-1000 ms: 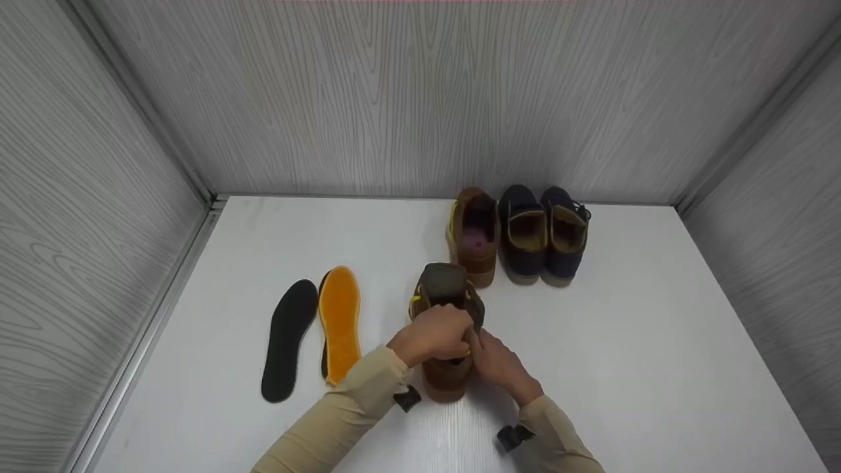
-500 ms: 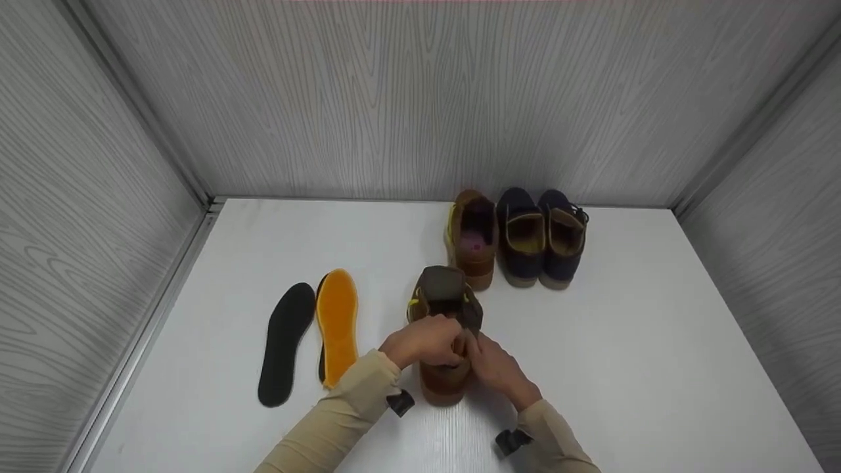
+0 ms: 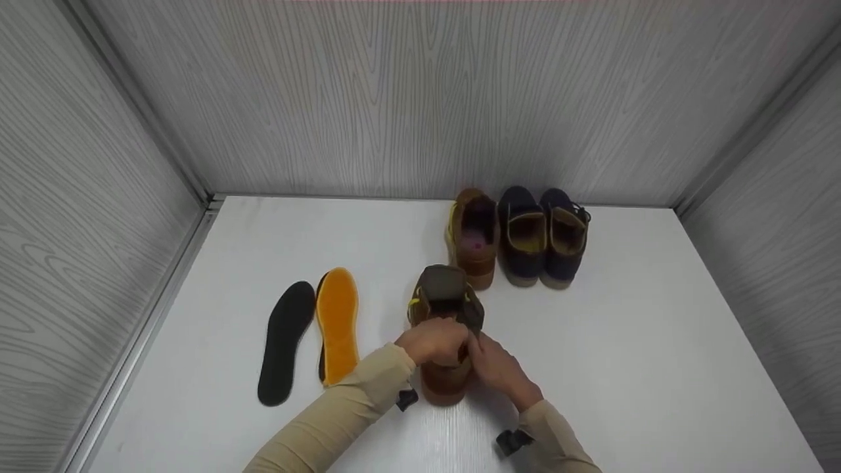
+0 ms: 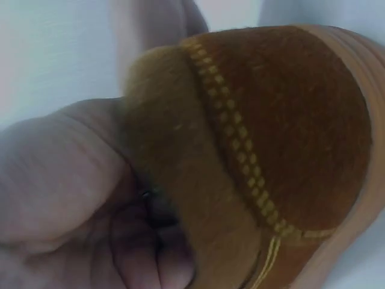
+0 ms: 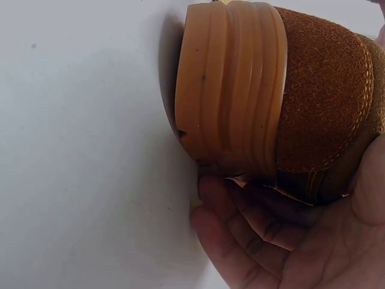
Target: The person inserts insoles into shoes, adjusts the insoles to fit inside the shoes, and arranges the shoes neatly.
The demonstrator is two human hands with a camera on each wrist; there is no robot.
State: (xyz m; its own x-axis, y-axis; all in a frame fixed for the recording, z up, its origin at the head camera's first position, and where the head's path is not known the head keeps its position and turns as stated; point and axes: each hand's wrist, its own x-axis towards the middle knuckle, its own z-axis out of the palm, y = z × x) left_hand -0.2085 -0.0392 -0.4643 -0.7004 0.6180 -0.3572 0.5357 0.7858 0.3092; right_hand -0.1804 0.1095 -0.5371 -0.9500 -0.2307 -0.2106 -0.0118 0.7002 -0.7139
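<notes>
In the head view a brown suede shoe (image 3: 445, 384) with yellow laces stands on the white table, heel toward me and its dark tongue (image 3: 442, 282) folded forward. My left hand (image 3: 433, 340) reaches over its opening with bent fingers. In the left wrist view the fingers (image 4: 141, 256) go in behind the padded heel collar (image 4: 180, 138), where the tips are hidden; I cannot tell what they hold. My right hand (image 3: 500, 371) grips the shoe's right side, thumb up at the collar. The right wrist view shows its fingers (image 5: 243, 235) low beside the ridged rubber sole (image 5: 231, 90).
A black insole (image 3: 286, 345) lies at the left, beside an orange fuzzy insole (image 3: 338, 322) that partly covers another dark one. Behind the held shoe stand its brown mate (image 3: 476, 263) and two navy shoes (image 3: 522, 256). Grey wood-grain walls (image 3: 407, 98) border the table.
My left hand has shifted slightly back toward the heel within the shoe's opening, and its wrist has turned a little. The right hand and the shoe stay nearly in place.
</notes>
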